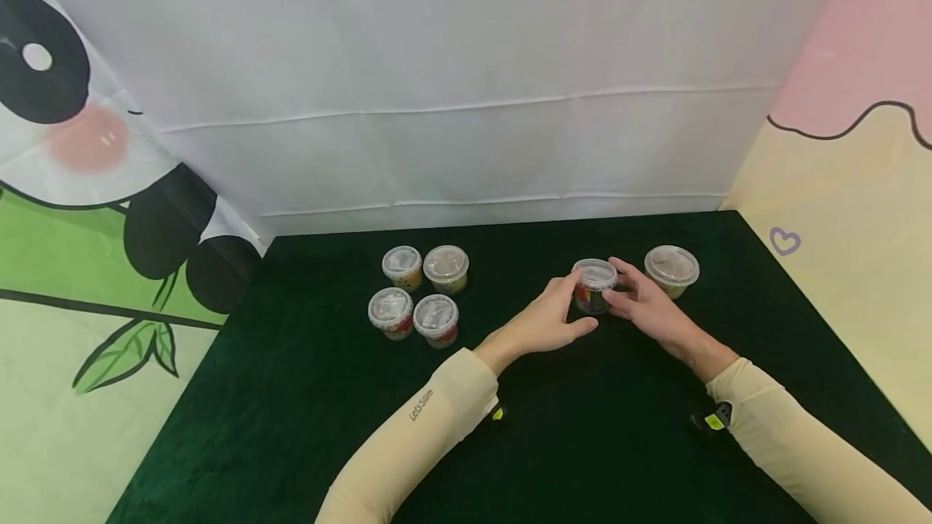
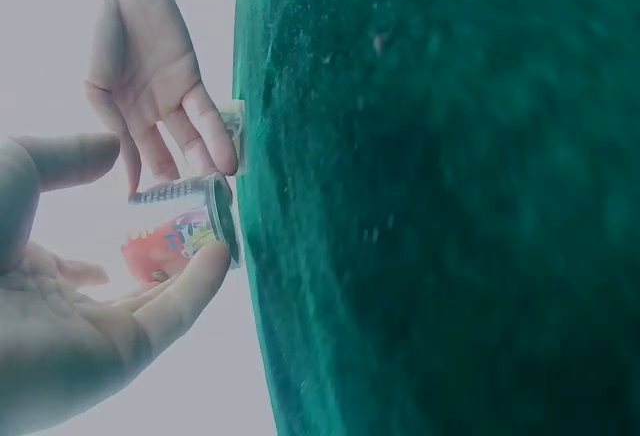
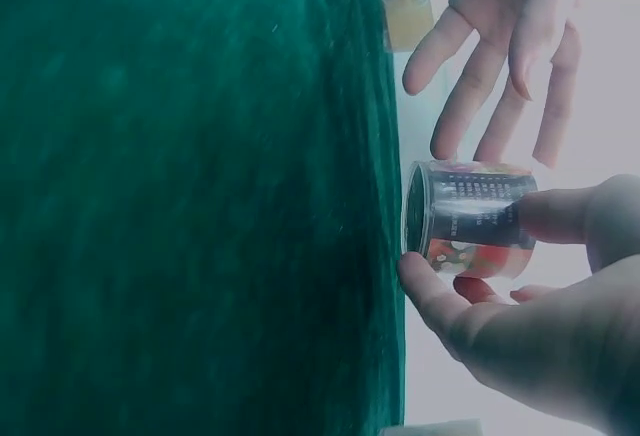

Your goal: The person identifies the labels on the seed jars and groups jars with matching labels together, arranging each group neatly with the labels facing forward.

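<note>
Cannot read the fine pale print (image 3: 478,191) on the clear cylindrical plastic cup (image 3: 470,226), nor see its side behind the thumb (image 3: 555,214) of the bare right hand (image 3: 560,326). Lose the pale-yellow fabric left sleeve (image 1: 408,443) past the head view's bottom edge. Cannot identify the pale shape (image 3: 448,430) cropped low in the right wrist view.

We see a table (image 1: 597,451) covered in dark green, with four lidded cups (image 1: 437,315) standing grouped left of centre and another lidded cup (image 1: 671,265) farther right.
</note>
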Demonstrator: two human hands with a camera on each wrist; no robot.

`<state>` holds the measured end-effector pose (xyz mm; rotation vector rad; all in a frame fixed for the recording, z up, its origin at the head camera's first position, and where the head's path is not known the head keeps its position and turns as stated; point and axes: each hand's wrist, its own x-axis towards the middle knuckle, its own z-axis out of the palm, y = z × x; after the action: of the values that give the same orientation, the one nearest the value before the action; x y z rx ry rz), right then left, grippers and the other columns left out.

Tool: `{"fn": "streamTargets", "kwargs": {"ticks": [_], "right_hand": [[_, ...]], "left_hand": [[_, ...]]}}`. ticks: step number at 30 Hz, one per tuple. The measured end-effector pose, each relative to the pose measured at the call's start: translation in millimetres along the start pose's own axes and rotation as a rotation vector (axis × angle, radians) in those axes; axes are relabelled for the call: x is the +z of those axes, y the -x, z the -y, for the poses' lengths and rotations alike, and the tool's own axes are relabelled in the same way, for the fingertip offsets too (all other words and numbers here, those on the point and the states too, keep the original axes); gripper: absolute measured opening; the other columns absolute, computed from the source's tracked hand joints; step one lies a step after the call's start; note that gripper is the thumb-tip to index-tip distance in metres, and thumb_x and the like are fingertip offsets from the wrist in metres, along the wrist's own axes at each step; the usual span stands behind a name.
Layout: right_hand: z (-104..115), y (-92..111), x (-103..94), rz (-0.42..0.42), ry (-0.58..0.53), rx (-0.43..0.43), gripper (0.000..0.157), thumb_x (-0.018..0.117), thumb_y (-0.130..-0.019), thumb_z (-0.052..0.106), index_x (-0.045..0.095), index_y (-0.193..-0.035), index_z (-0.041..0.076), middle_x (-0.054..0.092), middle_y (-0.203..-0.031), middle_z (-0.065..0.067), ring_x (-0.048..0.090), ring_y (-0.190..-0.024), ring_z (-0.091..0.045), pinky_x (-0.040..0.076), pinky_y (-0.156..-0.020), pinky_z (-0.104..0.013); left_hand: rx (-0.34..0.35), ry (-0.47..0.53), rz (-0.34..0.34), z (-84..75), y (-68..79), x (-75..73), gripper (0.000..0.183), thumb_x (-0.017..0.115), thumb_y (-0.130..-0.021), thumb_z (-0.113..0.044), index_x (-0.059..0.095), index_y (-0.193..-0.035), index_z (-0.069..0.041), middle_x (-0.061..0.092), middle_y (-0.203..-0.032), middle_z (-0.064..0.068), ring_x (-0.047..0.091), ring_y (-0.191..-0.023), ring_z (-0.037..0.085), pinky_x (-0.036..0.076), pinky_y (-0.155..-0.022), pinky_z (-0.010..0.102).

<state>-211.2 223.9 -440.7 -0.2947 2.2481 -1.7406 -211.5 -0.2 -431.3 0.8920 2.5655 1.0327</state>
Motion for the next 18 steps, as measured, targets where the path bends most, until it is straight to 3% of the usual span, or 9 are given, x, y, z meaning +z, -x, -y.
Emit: {"fn": "streamTargets", "kwargs": {"ticks": [4,16,18], "right_hand": [[6.1,-4.1,8.8,0.000,-0.002,-0.018,0.073,0.052,-0.108,0.022,0.007,-0.164,0.014,0.027,-0.155,-0.028,0.039,-0.139,-0.045,0.040,-0.110,-0.052],[19.7,-8.2,29.2,0.036,0.005,-0.047,0.073,0.055,-0.107,0.026,0.011,-0.164,0.016,0.032,-0.152,-0.025,0.045,-0.133,-0.043,0.046,-0.106,-0.052],[22.1,-7.8,31.3,0.039,0.020,-0.047,0.074,0.056,-0.106,0.029,0.012,-0.164,0.016,0.033,-0.152,-0.025,0.047,-0.130,-0.042,0.047,-0.105,-0.052]], "left_hand": [[-0.004,-0.002,-0.014,-0.9,10.3,-8.5,0.087,0.062,-0.102,-0.038,0.007,-0.164,-0.013,0.022,-0.161,0.017,0.046,-0.132,0.026,0.041,-0.112,0.041],[-0.006,-0.013,-0.053,3.6,37.0,-23.9,0.087,0.062,-0.101,-0.038,0.006,-0.164,-0.017,0.019,-0.160,0.017,0.045,-0.134,0.029,0.041,-0.112,0.044],[-0.002,-0.005,-0.058,3.7,41.4,-25.9,0.087,0.062,-0.101,-0.037,0.005,-0.164,-0.017,0.019,-0.160,0.018,0.049,-0.129,0.031,0.045,-0.109,0.042]]}}
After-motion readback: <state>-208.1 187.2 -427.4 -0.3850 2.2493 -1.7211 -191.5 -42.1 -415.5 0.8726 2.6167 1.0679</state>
